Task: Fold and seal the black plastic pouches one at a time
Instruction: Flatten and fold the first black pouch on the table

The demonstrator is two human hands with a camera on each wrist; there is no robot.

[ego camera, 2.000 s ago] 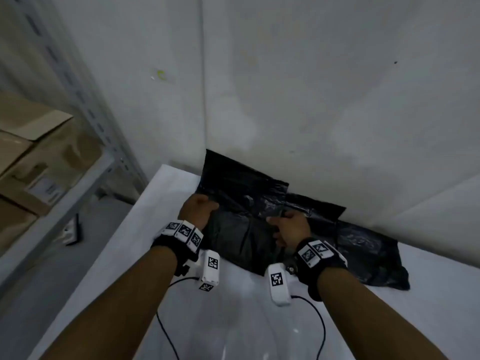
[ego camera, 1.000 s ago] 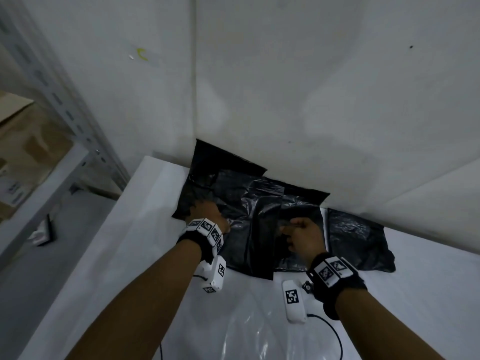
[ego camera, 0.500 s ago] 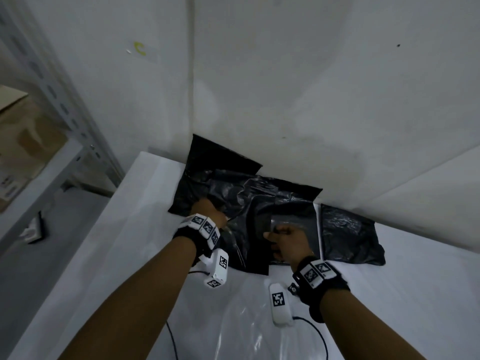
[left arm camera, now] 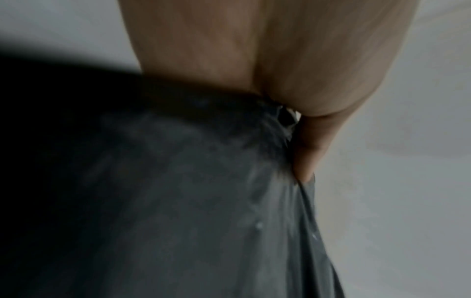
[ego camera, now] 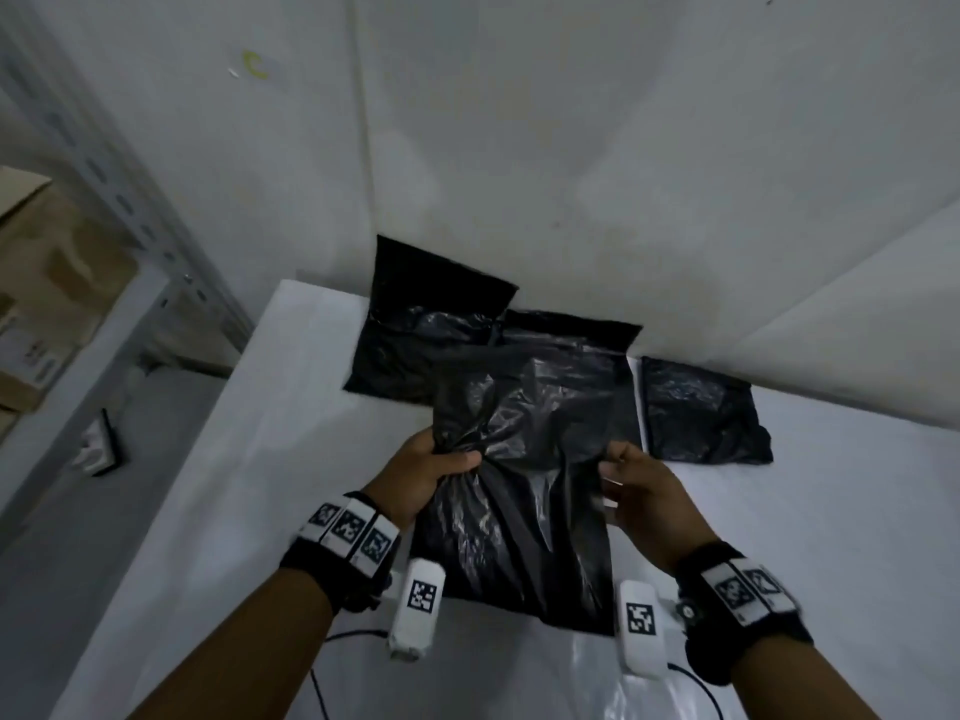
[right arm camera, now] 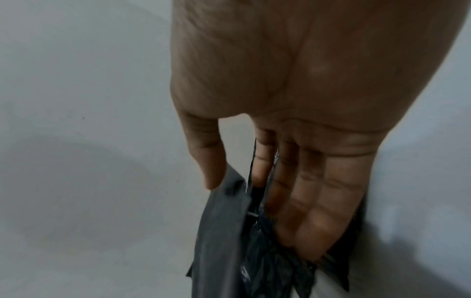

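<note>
Here the left hand [ego camera: 423, 472] clenches the black pouch [ego camera: 524, 491] at its 9 o'clock edge; the right hand [ego camera: 647, 498] pinches the 3 o'clock edge above the table [ego camera: 270, 459].

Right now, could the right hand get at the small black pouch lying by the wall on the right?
Probably yes: the small pouch lies uncovered just beyond the right hand, but that hand pinches the held pouch and must let go first.
</note>
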